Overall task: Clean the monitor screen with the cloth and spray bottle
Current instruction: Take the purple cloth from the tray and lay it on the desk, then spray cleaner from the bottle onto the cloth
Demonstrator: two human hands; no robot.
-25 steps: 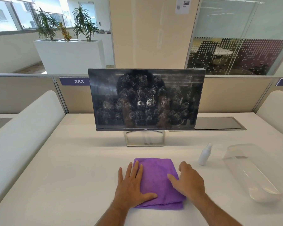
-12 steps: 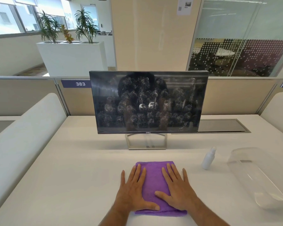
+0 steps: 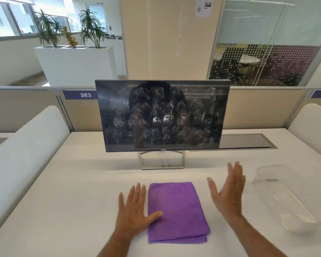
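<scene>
A: Where is the cloth?
B: A folded purple microfibre cloth lies flat on the white worktop, in front of a Dell monitor with a spattered screen.
A: And the hands?
B: The left hand rests flat just left of it, fingers straight and slightly spread, thumb on the cloth's edge. The right hand is raised to its right, fingers spread, clear of the cloth, holding nothing. A clear plastic tub sits further right.
</scene>
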